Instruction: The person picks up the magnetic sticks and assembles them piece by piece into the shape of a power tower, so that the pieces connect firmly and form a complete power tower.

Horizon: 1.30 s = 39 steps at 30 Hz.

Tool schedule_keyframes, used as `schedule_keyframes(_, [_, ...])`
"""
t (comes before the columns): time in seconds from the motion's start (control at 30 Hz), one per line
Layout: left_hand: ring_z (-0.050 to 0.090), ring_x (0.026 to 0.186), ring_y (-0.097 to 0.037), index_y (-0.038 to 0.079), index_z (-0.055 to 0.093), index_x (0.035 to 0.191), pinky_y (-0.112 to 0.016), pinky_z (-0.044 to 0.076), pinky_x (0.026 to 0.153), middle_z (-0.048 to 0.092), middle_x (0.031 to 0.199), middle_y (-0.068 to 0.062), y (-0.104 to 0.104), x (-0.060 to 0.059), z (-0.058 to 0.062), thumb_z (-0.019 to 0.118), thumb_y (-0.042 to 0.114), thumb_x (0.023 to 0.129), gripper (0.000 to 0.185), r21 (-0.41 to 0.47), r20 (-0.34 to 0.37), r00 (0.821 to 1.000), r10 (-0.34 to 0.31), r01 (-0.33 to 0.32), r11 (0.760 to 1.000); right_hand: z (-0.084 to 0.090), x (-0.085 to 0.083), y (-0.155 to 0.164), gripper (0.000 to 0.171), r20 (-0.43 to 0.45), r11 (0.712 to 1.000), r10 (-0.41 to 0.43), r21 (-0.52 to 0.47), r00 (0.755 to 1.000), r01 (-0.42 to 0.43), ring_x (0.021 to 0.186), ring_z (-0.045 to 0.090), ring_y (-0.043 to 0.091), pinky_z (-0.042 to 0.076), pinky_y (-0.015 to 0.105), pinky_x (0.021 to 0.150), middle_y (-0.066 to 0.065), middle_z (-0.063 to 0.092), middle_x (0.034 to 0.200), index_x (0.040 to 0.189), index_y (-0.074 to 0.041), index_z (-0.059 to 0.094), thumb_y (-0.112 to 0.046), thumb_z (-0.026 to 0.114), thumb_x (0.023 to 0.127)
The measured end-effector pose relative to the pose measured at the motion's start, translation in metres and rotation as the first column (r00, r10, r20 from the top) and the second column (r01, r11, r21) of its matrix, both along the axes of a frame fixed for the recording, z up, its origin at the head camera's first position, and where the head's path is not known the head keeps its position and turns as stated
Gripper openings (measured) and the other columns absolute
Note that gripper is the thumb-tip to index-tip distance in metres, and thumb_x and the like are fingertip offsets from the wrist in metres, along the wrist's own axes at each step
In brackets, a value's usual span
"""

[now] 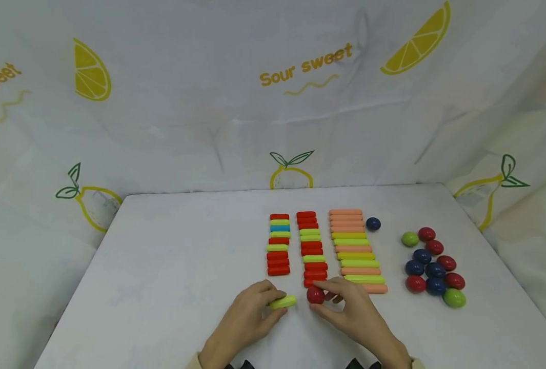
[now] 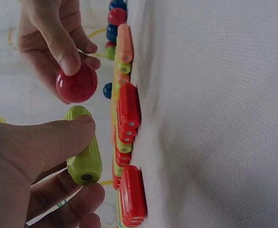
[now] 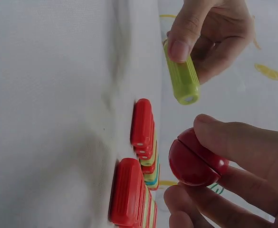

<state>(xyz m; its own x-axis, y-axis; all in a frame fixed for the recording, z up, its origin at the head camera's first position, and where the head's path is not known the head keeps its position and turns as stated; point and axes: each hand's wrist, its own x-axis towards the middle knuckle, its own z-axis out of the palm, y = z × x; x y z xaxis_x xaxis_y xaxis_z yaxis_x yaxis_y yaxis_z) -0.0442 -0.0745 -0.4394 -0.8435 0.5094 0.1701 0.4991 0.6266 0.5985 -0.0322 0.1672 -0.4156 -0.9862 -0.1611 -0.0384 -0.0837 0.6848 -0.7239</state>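
Between thumb and fingers, my left hand [image 1: 249, 310] pinches a short yellow-green ribbed rod [image 1: 283, 302]. A dark round spot shows on the rod's end [image 2: 87, 177] in the left wrist view, and a pale one on its other end in the right wrist view. My right hand [image 1: 353, 307] holds a glossy red ball [image 1: 316, 295] by thumb and fingertips. A seam line crosses the ball [image 3: 196, 159] in the right wrist view. Rod and ball face each other with a small gap, both raised off the white table near the front of the rod columns.
Beyond the hands lie a short column of red, yellow-green and blue rods [image 1: 278, 255], a middle column [image 1: 311, 244], and a column of longer orange and yellow rods [image 1: 353, 248]. Red, blue and green balls [image 1: 435, 270] cluster at right. One blue ball [image 1: 373, 224] sits apart.
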Motion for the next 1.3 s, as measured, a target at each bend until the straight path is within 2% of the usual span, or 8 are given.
schedule_keyframes(0.23, [0.058, 0.083, 0.001, 0.012, 0.079, 0.110, -0.015, 0.054, 0.076, 0.072, 0.096, 0.006, 0.003, 0.004, 0.004, 0.082, 0.019, 0.087, 0.024, -0.005, -0.039, 0.999, -0.025, 0.025, 1.000, -0.006, -0.001, -0.006, 0.041, -0.026, 0.997, 0.064, -0.040, 0.998, -0.065, 0.083, 0.064, 0.008, 0.057, 0.020, 0.073, -0.004, 0.075, 0.100, 0.115, -0.010, 0.078, -0.025, 0.089, 0.079])
schedule_keyframes(0.5, [0.057, 0.078, 0.000, 0.014, 0.079, 0.108, -0.012, 0.051, 0.072, 0.072, 0.090, 0.008, 0.004, 0.004, 0.003, 0.083, 0.022, 0.086, 0.024, -0.044, -0.071, 0.997, -0.031, 0.028, 0.999, -0.009, -0.002, -0.012, 0.037, -0.057, 0.988, 0.140, -0.052, 0.988, -0.143, 0.081, 0.063, 0.004, 0.057, 0.018, 0.073, -0.001, 0.075, 0.102, 0.113, -0.008, 0.078, -0.024, 0.088, 0.080])
schedule_keyframes(0.77, [0.057, 0.082, 0.000, 0.015, 0.070, 0.130, -0.012, 0.051, 0.073, 0.077, 0.101, 0.006, 0.005, 0.002, -0.002, 0.081, 0.027, 0.089, 0.044, -0.034, -0.015, 0.998, -0.066, 0.065, 0.997, -0.011, -0.002, -0.017, 0.045, -0.026, 0.975, 0.194, -0.103, 0.981, -0.196, 0.080, 0.066, 0.001, 0.058, 0.017, 0.075, 0.002, 0.075, 0.103, 0.119, -0.004, 0.076, -0.026, 0.087, 0.082])
schedule_keyframes(0.9, [0.053, 0.079, 0.001, 0.015, 0.067, 0.135, -0.011, 0.048, 0.070, 0.075, 0.099, 0.008, 0.006, 0.000, -0.004, 0.079, 0.027, 0.091, 0.047, -0.009, 0.035, 0.997, -0.068, 0.069, 0.998, -0.010, -0.004, -0.019, 0.047, -0.011, 0.970, 0.215, -0.117, 0.976, -0.215, 0.081, 0.066, -0.002, 0.059, 0.018, 0.076, 0.002, 0.076, 0.103, 0.121, -0.004, 0.075, -0.029, 0.085, 0.083])
schedule_keyframes(1.03, [0.052, 0.080, 0.002, 0.014, 0.064, 0.139, -0.013, 0.050, 0.072, 0.072, 0.098, 0.008, 0.005, -0.001, -0.008, 0.076, 0.022, 0.093, 0.048, 0.083, 0.112, 0.991, -0.069, 0.060, 0.995, -0.005, -0.011, -0.010, 0.046, -0.011, 0.975, 0.193, -0.107, 0.981, -0.194, 0.084, 0.068, 0.003, 0.061, 0.023, 0.078, 0.003, 0.077, 0.106, 0.121, -0.006, 0.075, -0.032, 0.084, 0.085])
schedule_keyframes(1.1, [0.053, 0.082, 0.002, 0.014, 0.062, 0.140, -0.015, 0.051, 0.074, 0.072, 0.101, 0.007, 0.003, -0.002, -0.012, 0.075, 0.020, 0.094, 0.048, 0.134, 0.157, 0.985, -0.068, 0.047, 0.990, -0.001, -0.019, 0.001, 0.042, -0.044, 0.986, 0.145, -0.075, 0.988, -0.148, 0.087, 0.069, 0.008, 0.062, 0.027, 0.079, 0.005, 0.077, 0.108, 0.120, -0.006, 0.075, -0.029, 0.083, 0.086])
schedule_keyframes(1.2, [0.056, 0.083, 0.002, 0.015, 0.062, 0.138, -0.017, 0.054, 0.075, 0.073, 0.103, 0.003, -0.001, -0.004, -0.016, 0.075, 0.018, 0.093, 0.046, 0.198, 0.226, 0.973, -0.054, 0.009, 0.980, 0.005, -0.042, 0.027, 0.033, -0.167, 0.999, 0.043, 0.014, 0.985, -0.042, 0.093, 0.071, 0.022, 0.063, 0.038, 0.080, 0.013, 0.076, 0.110, 0.117, -0.003, 0.076, -0.017, 0.081, 0.087])
schedule_keyframes(1.3, [0.062, 0.079, 0.002, 0.014, 0.060, 0.129, -0.019, 0.056, 0.073, 0.072, 0.103, -0.003, -0.004, -0.005, -0.019, 0.076, 0.016, 0.092, 0.040, 0.283, 0.298, 0.953, -0.050, -0.038, 0.958, 0.009, -0.072, 0.060, 0.029, -0.289, 0.991, -0.025, 0.116, 0.957, 0.061, 0.101, 0.069, 0.040, 0.060, 0.052, 0.082, 0.024, 0.072, 0.114, 0.115, 0.004, 0.074, -0.008, 0.078, 0.089])
